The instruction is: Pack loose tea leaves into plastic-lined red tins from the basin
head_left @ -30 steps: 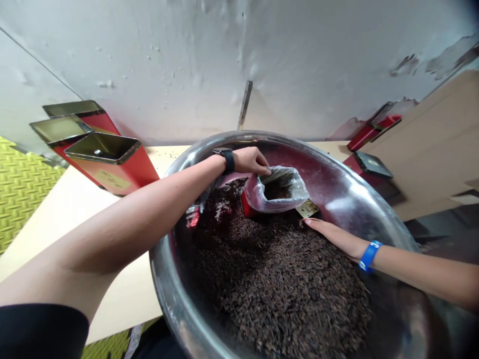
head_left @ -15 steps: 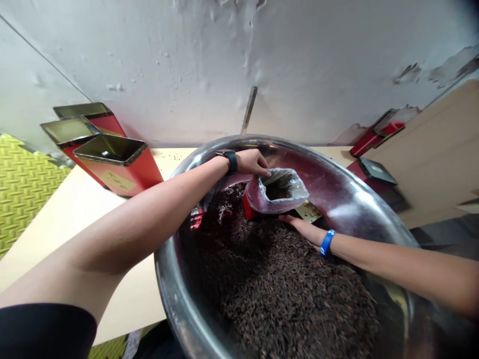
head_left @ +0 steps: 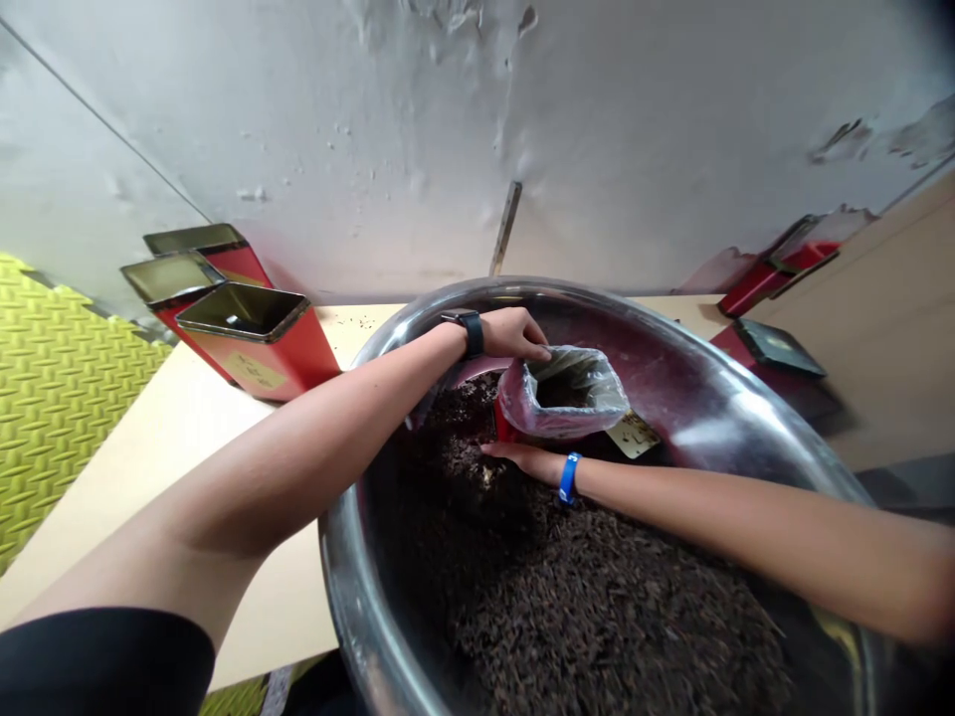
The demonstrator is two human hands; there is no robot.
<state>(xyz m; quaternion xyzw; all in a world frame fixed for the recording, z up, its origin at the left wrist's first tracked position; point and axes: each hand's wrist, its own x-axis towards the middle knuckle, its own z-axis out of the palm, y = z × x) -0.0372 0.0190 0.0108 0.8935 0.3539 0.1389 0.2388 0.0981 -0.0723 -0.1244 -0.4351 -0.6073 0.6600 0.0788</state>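
My left hand (head_left: 516,334), with a black watch at the wrist, pinches the rim of a clear plastic bag (head_left: 567,423). The bag lines a red tin (head_left: 504,423) standing in a large steel bowl (head_left: 354,587), and dark leaves lie inside it. Loose dark tea leaves (head_left: 612,607) fill the lower bowl. Just in front of the tin, my right hand (head_left: 526,459) reaches leftward into the leaves, a blue band at its wrist. Its thumb is stretched out; the other fingers are mostly hidden among leaves and shadow.
Several open red tins (head_left: 261,343) stand left of the bowl on a pale table (head_left: 246,597). More red tins (head_left: 776,353) are at the right. A yellow label (head_left: 633,435) shows beside the bag. Behind is a peeling wall (head_left: 358,139); yellow matting (head_left: 67,398) covers the floor.
My right hand has moved left through the leaves, from the right front of the tin to its left front. The left hand keeps its pinch on the bag. The view has shifted slightly.
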